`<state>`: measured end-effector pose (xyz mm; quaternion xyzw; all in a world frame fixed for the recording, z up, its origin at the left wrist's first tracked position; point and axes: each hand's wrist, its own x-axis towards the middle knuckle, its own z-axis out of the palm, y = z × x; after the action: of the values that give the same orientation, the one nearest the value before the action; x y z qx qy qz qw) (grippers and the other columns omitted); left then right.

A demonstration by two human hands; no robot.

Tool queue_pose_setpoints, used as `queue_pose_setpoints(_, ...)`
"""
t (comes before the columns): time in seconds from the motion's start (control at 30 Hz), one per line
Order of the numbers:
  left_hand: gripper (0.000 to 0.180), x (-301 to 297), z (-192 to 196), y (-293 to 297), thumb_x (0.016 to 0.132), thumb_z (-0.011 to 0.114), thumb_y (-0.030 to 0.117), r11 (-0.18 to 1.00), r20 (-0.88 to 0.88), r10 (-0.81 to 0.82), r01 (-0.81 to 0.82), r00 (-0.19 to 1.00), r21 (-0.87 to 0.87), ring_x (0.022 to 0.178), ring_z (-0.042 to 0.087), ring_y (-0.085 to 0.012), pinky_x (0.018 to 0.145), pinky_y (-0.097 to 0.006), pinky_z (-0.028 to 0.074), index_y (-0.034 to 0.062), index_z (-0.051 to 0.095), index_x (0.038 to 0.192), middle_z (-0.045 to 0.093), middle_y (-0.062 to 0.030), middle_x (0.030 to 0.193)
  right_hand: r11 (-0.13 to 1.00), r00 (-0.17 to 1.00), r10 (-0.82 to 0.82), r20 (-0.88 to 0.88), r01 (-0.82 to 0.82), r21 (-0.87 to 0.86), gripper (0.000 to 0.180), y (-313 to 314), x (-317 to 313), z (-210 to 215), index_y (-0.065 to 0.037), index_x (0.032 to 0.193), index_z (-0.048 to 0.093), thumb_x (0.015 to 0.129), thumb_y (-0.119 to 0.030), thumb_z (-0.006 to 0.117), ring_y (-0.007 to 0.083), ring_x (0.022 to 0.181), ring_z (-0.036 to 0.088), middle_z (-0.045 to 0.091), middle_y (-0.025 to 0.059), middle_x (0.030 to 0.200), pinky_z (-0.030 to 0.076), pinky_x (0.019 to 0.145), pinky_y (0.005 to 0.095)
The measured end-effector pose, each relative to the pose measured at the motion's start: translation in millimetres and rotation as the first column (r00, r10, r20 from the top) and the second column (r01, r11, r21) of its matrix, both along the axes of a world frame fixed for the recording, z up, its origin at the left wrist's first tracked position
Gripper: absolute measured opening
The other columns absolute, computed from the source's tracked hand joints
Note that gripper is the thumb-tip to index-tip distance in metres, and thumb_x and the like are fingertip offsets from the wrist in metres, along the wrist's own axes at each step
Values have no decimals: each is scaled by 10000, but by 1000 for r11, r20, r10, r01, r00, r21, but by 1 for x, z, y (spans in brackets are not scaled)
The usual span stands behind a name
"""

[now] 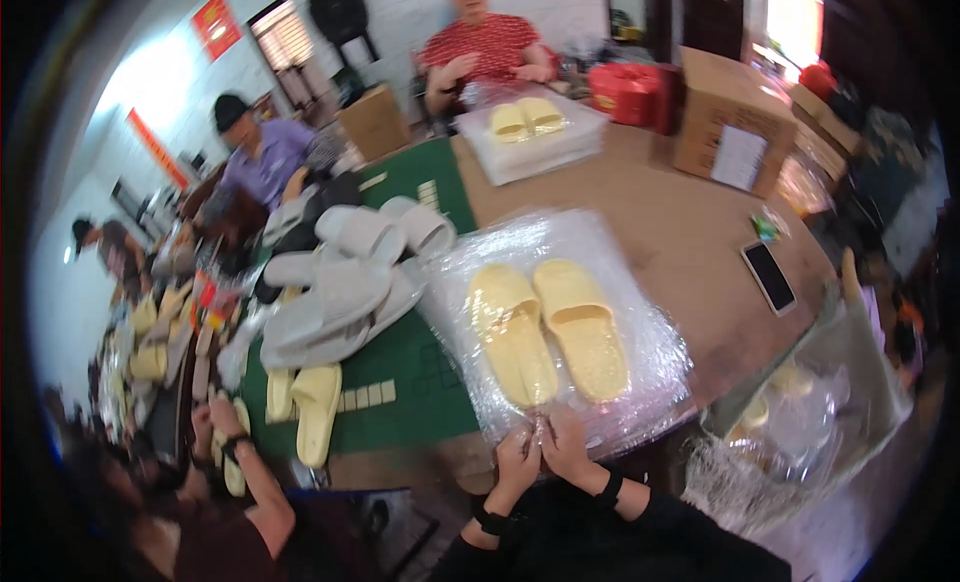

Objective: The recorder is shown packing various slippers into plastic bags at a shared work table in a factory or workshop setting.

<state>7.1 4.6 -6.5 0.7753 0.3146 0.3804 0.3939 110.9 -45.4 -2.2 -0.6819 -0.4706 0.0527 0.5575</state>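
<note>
A pair of pale yellow slippers, the left slipper (pixel 508 332) and the right slipper (pixel 582 327), lies side by side with toes pointing away from me. Beneath them is a stack of clear plastic bags (pixel 640 257); shiny film also seems to cover the pair. Just below the slippers' heels, my left hand (pixel 518 460) and my right hand (pixel 566 444) meet, fingertips pinched together on the near edge of the clear bag. Both wrists wear dark bands. Exactly how the film folds between the fingers is too small to make out.
Grey slippers (pixel 350 292) are heaped on the green mat (pixel 420 402), left, near more yellow slippers (pixel 318 412). A co-worker's hands (pixel 222 422) hold one. Across the brown table (pixel 640 182), a person faces another bag stack (pixel 550 152). Right: phone (pixel 769 277), carton (pixel 735 122), woven sack (pixel 830 422).
</note>
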Motion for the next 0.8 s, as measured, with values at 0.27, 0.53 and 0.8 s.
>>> queue_pose_setpoints(0.27,89,5,-1,-1,868,580,52,994,9,-55,56,998,-89,686,597,-315,637,-368,475,-27,613,889,599,-190,793,1000,994,12,-109,-15,-23,144,-3,-1,3,1,890,591,896,-113,503,366,826,553,579,194,857,424,729,442)
queue_pose_setpoints(0.53,168,10,-8,0,869,598,65,993,76,-73,80,994,-88,622,566,-247,589,-340,464,-6,638,1016,601,-165,786,1000,1000,8,13,-8,11,181,-2,4,2,7,807,559,924,-120,502,332,734,531,536,164,771,409,684,404)
queue_pose_setpoints(0.8,131,7,-10,1,867,598,52,995,96,-76,82,992,-58,660,583,-272,603,-339,469,-17,625,975,599,-169,801,998,999,30,-25,-29,55,136,0,-2,11,13,828,576,889,-75,493,360,748,517,544,189,793,398,676,445)
